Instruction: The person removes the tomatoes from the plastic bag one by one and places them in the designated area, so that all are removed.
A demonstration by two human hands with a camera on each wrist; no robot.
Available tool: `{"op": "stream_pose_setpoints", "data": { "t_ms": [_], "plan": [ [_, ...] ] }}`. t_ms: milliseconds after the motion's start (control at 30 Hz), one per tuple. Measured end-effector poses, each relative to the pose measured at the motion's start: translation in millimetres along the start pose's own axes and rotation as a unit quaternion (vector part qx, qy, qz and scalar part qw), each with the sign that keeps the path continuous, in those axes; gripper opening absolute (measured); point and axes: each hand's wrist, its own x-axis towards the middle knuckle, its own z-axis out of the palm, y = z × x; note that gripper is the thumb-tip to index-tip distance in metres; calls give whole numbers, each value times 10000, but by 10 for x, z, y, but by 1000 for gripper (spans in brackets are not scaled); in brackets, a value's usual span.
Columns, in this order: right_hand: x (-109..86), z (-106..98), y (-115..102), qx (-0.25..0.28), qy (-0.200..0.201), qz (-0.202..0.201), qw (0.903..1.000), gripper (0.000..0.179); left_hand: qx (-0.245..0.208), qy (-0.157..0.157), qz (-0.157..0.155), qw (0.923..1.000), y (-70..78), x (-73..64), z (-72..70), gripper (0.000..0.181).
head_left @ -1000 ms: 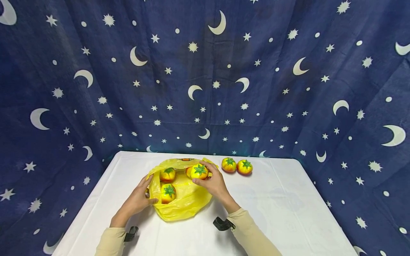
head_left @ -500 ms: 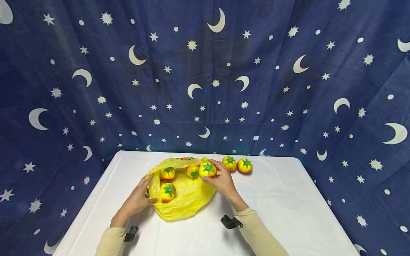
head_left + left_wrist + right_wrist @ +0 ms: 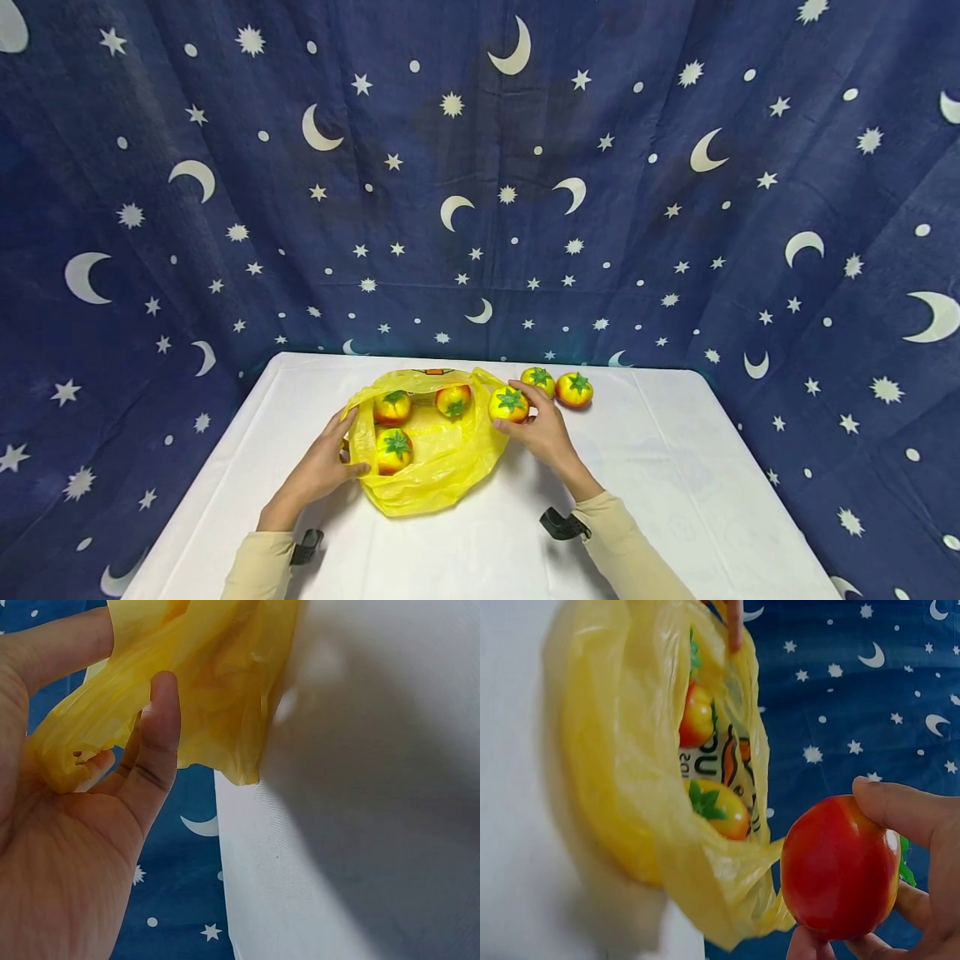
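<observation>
**White-covered table point(image 3: 675, 492) carrying a yellow bag point(image 3: 442, 492) and two fruits**

A white cloth is covering the tabletop, creasing lightly and taking soft shadows around the bag. The thin plastic bag is sitting left of centre, toward the far side, its mouth gaping. To its right, near the far edge, a left fruit point(image 3: 534, 377) and a right fruit point(image 3: 574, 392), both red and yellow with green leafy tops, are resting close together, the left one being partly hidden.

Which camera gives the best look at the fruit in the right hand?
The right wrist view: the fruit in the right hand appears largest there, its red side facing the camera. The head view shows it smaller, with its green leafy top. The left wrist view doesn't show it.
</observation>
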Motion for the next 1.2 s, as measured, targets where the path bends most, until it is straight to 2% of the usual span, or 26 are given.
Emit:
{"op": "stream_pose_setpoints", "data": {
  "t_ms": [567,900,1200],
  "plan": [
    [23,-350,216,101,145,343,9993,73,33,9,141,9999,-22,30,-20,102],
    [49,-563,288,-255,379,609,9971,75,45,-20,97,9999,-16,32,-30,102],
    [59,-755,386,-179,545,737,9956,75,47,-47,105,9999,-2,31,-34,103]
  ]
}}
